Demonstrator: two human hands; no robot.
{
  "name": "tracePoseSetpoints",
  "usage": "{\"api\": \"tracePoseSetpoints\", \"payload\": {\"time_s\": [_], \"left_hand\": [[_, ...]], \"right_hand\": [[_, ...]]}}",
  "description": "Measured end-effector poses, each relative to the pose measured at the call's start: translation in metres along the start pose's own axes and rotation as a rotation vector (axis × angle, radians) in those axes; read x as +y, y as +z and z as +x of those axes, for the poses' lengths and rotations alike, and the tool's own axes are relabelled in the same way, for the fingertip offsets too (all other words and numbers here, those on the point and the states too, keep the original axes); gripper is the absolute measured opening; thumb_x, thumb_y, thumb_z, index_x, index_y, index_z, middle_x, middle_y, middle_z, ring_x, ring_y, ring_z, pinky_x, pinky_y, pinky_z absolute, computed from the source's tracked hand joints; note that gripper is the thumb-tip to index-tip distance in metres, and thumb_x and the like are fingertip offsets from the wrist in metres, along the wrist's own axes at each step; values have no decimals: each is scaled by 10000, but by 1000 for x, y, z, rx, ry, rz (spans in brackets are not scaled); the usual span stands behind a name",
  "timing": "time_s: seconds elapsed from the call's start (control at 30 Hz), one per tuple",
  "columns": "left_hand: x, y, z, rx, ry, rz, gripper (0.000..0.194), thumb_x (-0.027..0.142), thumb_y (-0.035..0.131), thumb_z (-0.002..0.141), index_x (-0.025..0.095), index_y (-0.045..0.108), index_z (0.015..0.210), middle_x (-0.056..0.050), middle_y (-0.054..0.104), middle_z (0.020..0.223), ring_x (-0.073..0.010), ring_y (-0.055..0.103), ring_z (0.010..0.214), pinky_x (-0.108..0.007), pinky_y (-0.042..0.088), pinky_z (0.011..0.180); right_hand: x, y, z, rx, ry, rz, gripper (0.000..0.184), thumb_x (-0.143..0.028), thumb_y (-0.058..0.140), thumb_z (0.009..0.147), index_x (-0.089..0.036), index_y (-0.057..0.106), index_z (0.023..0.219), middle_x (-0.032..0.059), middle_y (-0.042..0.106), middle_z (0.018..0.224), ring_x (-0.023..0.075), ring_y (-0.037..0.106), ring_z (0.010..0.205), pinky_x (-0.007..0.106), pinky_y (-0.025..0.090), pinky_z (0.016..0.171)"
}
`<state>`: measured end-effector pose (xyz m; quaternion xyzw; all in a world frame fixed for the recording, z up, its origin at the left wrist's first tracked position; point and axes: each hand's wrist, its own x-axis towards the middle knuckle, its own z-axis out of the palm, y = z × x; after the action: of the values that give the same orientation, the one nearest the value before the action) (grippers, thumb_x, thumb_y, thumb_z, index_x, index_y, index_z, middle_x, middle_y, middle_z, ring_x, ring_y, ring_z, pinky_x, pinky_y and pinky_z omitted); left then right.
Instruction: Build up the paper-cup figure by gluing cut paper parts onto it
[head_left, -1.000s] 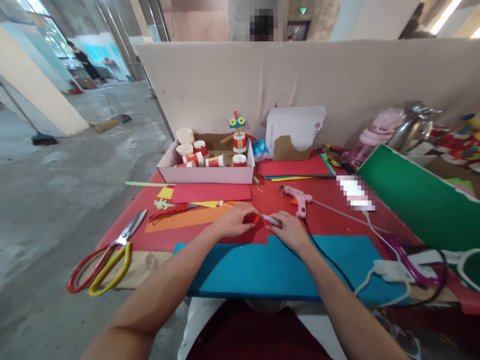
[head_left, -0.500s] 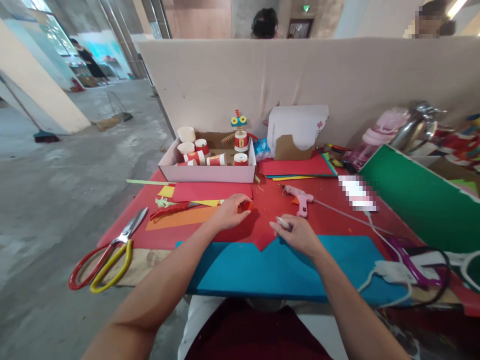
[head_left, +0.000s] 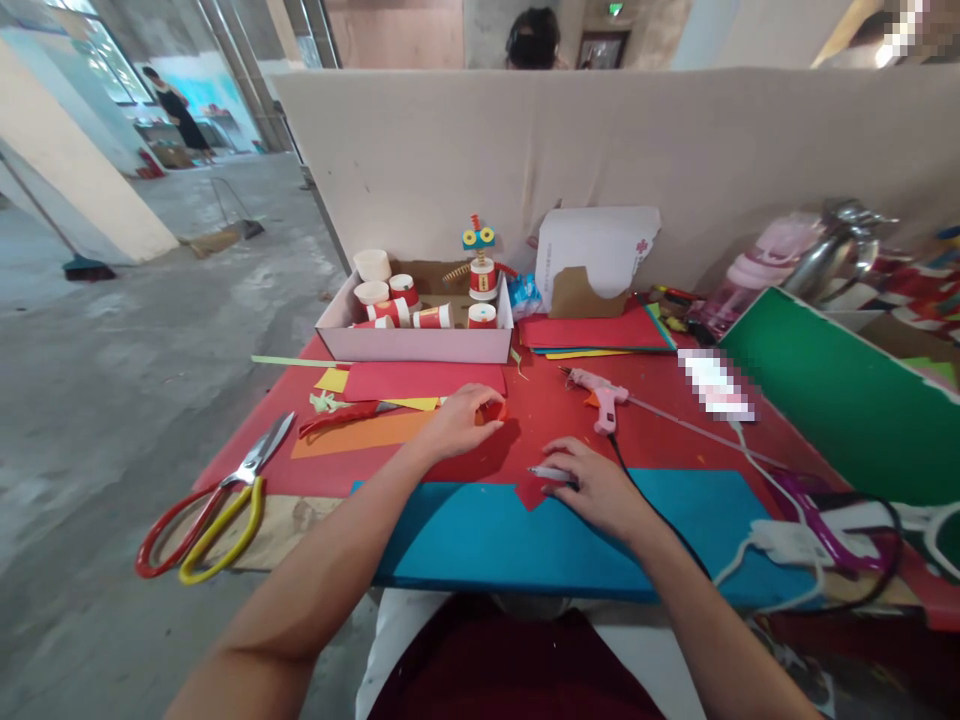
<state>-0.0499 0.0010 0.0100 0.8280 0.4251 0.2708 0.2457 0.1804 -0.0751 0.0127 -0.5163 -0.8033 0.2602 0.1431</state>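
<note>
My left hand [head_left: 466, 420] is curled above the red paper surface, its thumb and fingers around a small red-orange piece [head_left: 493, 411] whose kind I cannot make out. My right hand [head_left: 589, 480] grips a light grey pen [head_left: 553, 473], its tip pointing left. Below the pen lies a pointed corner of red paper [head_left: 531, 496], over a blue sheet [head_left: 465, 540] along the table's front. Behind the right hand rests a pink hot glue gun [head_left: 604, 398]. Left of the left hand are an orange strip [head_left: 352, 437] and a red-handled tool [head_left: 341, 416].
Large scissors [head_left: 247, 478] with red and yellow handles lie at the left edge. A shallow box [head_left: 420, 346] of paper cups and a cup robot figure [head_left: 482, 275] stands behind. At right are a phone [head_left: 716, 385], a green board [head_left: 832, 400] and cables [head_left: 780, 480].
My right hand has moved slightly down and right, and the pen has swung to lie nearly level, pointing left. The glue gun's black cable now shows. My left hand stays almost still.
</note>
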Motion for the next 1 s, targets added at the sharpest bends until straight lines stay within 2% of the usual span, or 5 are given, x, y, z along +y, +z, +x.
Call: {"api": "tracePoseSetpoints", "payload": {"time_s": [0.17, 0.47, 0.63, 0.8, 1.0], "left_hand": [[3, -5, 1, -82, 12, 51, 202, 304, 550, 817, 187, 567, 981, -66, 625, 1032, -206, 557, 970, -320, 432, 857], [30, -12, -21, -675, 216, -121, 223, 318, 425, 914, 214, 467, 1106, -54, 602, 1046, -166, 570, 903, -266, 452, 794], [18, -9, -18, -285, 52, -42, 301, 250, 396, 914, 218, 436, 1210, -105, 502, 1317, -221, 467, 1214, -352, 375, 1008], [25, 4, -13, -453, 55, -118, 292, 251, 417, 907, 206, 455, 1193, -96, 598, 1166, -210, 586, 1029, -346, 463, 898], [14, -31, -6, 88, -2, -133, 299, 317, 403, 924, 188, 420, 1193, -118, 581, 1169, -197, 570, 1032, -358, 436, 936]], "right_hand": [[-2, -2, -5, -47, 39, -23, 208, -272, 599, 829, -224, 587, 1031, 46, 595, 1007, 194, 581, 913, 293, 442, 775], [3, -7, -9, -59, -3, -15, 16, -193, 532, 828, -201, 543, 820, 43, 571, 914, 172, 562, 812, 265, 416, 703], [9, -13, -16, 0, 84, 128, 114, -172, 517, 793, -214, 543, 896, 44, 638, 919, 197, 597, 863, 283, 433, 750], [13, -23, -23, -36, 111, 225, 159, -261, 524, 793, -218, 588, 932, 51, 680, 933, 223, 623, 873, 302, 448, 756], [16, -33, -25, -44, 133, 224, 199, -364, 504, 823, -204, 601, 754, 34, 661, 749, 205, 598, 719, 281, 436, 641]]}}
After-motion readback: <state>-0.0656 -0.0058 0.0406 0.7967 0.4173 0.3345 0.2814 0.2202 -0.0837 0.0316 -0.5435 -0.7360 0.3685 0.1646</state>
